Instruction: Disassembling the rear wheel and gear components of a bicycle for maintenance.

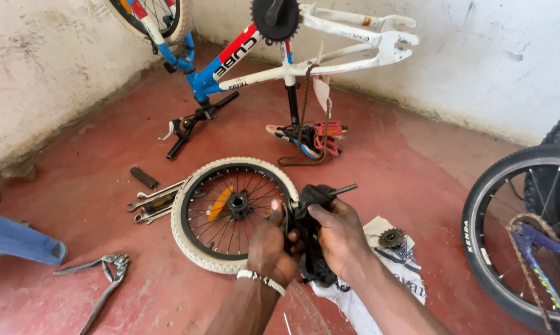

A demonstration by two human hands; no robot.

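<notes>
My left hand (269,248) and my right hand (337,234) grip one black greasy part (311,205) together; a thin metal axle (343,189) sticks out of it to the upper right. A beaded bracelet sits on my left wrist. Just behind the hands a small wheel (230,211) with a cream tyre, black spokes and an orange reflector lies flat on the red floor. A small toothed sprocket (391,237) rests on a white cloth (379,273) right of my right hand.
An upside-down blue, red and white bicycle frame (273,56) stands at the back with a rusty chain (304,124) hanging. Wrenches (156,201) lie left of the wheel, pliers (106,273) at lower left. Another bicycle's rear wheel (528,236) fills the right edge. A blue-sleeved limb (19,239) enters left.
</notes>
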